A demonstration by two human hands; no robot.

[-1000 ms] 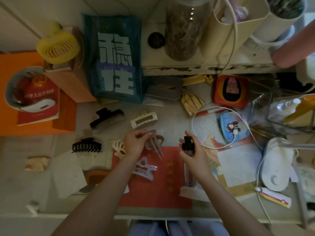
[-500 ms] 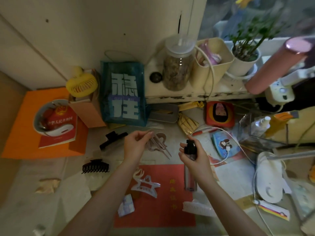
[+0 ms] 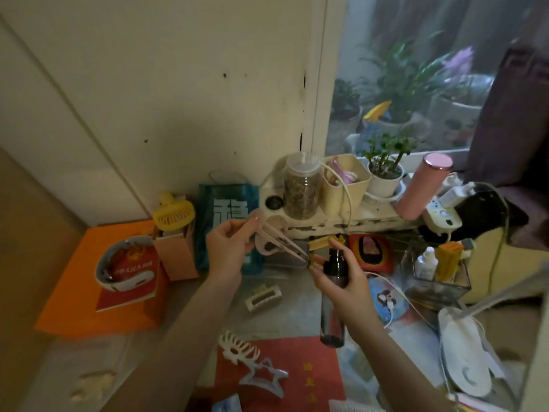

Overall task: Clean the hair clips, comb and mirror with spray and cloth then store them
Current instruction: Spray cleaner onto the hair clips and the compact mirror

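Note:
My left hand (image 3: 228,248) pinches a pale pink claw hair clip (image 3: 277,240) by one end and holds it up, its long teeth pointing right. My right hand (image 3: 346,288) grips a dark spray bottle (image 3: 334,295) upright, its black nozzle just right of the clip's teeth, forefinger on top. On the table lie a cream rectangular clip (image 3: 263,297), a white branched clip (image 3: 239,349) and a pale star-shaped clip (image 3: 266,379), the last two on a red mat (image 3: 309,367). I see no comb or mirror for certain.
A teal bag (image 3: 221,221), yellow fan (image 3: 173,214), orange folder (image 3: 74,292) and jar (image 3: 301,188) crowd the back. A clear box with bottles (image 3: 435,275), a white cable (image 3: 398,295) and a white lamp base (image 3: 466,352) stand to the right.
The view has tilted up toward the wall and window. Both hands rose together, the clip and the bottle still in them and still close together; the black clips have left the view.

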